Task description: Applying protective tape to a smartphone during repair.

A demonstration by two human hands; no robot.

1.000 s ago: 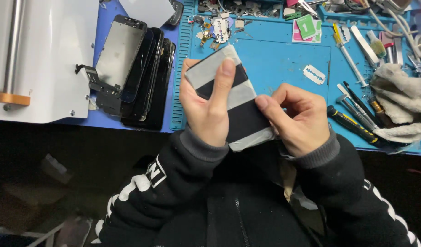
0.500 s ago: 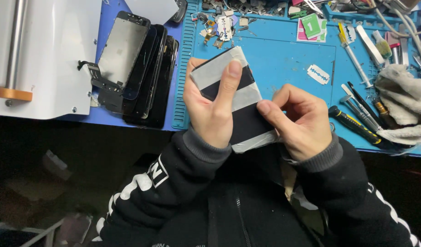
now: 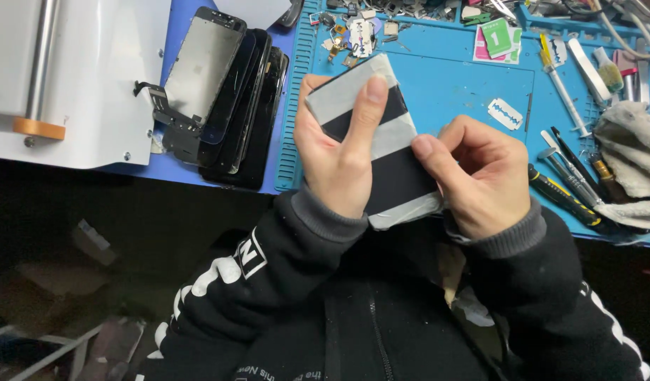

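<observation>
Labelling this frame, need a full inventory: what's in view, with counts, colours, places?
phone screen panel: 1, black with grey bands, held in both hands
stacked phone screens: several, black, left of mat
work mat: 1, blue, on bench
razor blade: 1, silver, on mat
hand tools: several, right of mat
cloth: 1, grey-white, far right
machine: 1, white, far left
left hand: grips panel
right hand: at panel's right edge

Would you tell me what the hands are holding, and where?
Both hold a black phone screen: left hand grips its left edge, right hand pinches its right edge.
</observation>
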